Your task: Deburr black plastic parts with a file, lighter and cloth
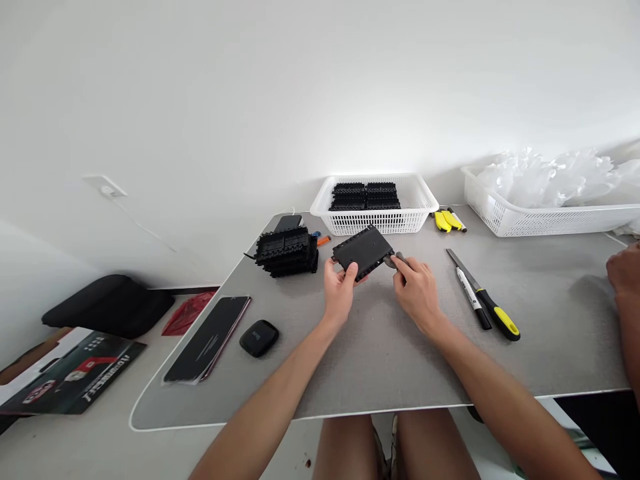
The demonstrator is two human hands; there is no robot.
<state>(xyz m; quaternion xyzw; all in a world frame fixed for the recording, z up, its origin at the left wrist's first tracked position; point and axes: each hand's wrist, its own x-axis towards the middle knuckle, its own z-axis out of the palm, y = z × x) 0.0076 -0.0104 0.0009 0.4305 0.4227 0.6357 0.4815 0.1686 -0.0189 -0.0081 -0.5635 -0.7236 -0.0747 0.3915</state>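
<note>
A flat black plastic part [364, 249] with a toothed edge is held tilted above the grey table by my left hand [340, 288], the thumb on its face and the fingers beneath. My right hand [417, 291] is closed round a small dark metal tool [395, 260], whose end touches the right corner of the part. A stack of similar black parts [287, 251] stands on the table to the left of my left hand. More black parts [365, 197] lie in the white basket behind.
The white basket [375, 224] stands by the wall. Another basket [560, 221] holds clear plastic bags. A file [487, 300], a marker [470, 292] and yellow-handled tools [447, 220] lie right. A black case [259, 338] lies left. Another person's hand [625, 270] rests at the right edge.
</note>
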